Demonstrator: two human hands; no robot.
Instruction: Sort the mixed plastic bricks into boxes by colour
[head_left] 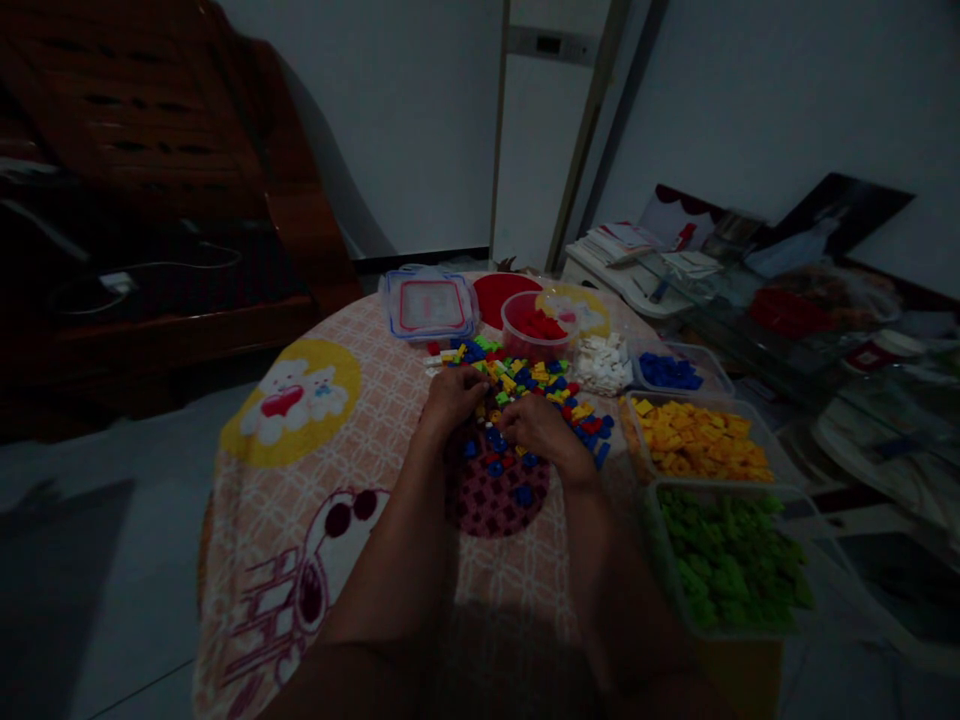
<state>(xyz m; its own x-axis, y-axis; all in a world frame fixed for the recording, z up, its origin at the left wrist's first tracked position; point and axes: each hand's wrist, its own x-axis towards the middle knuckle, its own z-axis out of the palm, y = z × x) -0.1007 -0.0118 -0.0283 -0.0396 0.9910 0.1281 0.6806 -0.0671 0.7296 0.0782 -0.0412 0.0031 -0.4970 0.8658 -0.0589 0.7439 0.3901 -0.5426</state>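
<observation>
A pile of small mixed-colour bricks [525,390] lies on a round table covered with a cartoon-print cloth [300,470]. My left hand [450,398] rests on the left edge of the pile, its fingers curled down among the bricks. Just to its right, my right hand [541,428] sits over the blue and red bricks, fingers bent and pressed together. What either hand holds, if anything, is hidden under the fingers.
Sorting tubs line the right side: green bricks [731,560], yellow bricks [697,440], blue bricks [670,372], white bricks [602,362], and a round tub of red ones [537,325]. A lidded box [429,306] stands at the back. Dark wooden furniture [150,200] is left.
</observation>
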